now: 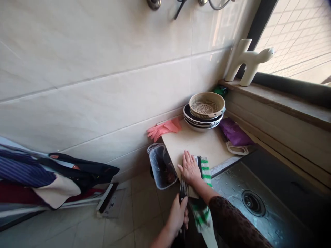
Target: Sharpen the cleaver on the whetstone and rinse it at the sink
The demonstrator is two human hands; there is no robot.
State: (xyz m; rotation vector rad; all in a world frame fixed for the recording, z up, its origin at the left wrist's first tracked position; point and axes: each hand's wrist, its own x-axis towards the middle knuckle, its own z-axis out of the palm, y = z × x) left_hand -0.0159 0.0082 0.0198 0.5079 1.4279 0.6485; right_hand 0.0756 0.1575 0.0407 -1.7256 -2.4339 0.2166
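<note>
Head view | we list: clear bin (159,165), dark scraps (169,175) inside | left hand (177,215) clamped on upright dark strip (183,191) | right hand (190,168) open, flat on wooden board (196,144)

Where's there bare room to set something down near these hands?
Bare board shows between the pink rubber gloves, the stacked plates and the right hand. The wet steel sink has open floor beyond its drain. The board's far corner is crowded: a woven basket atop the plates, and a purple cloth.
</note>
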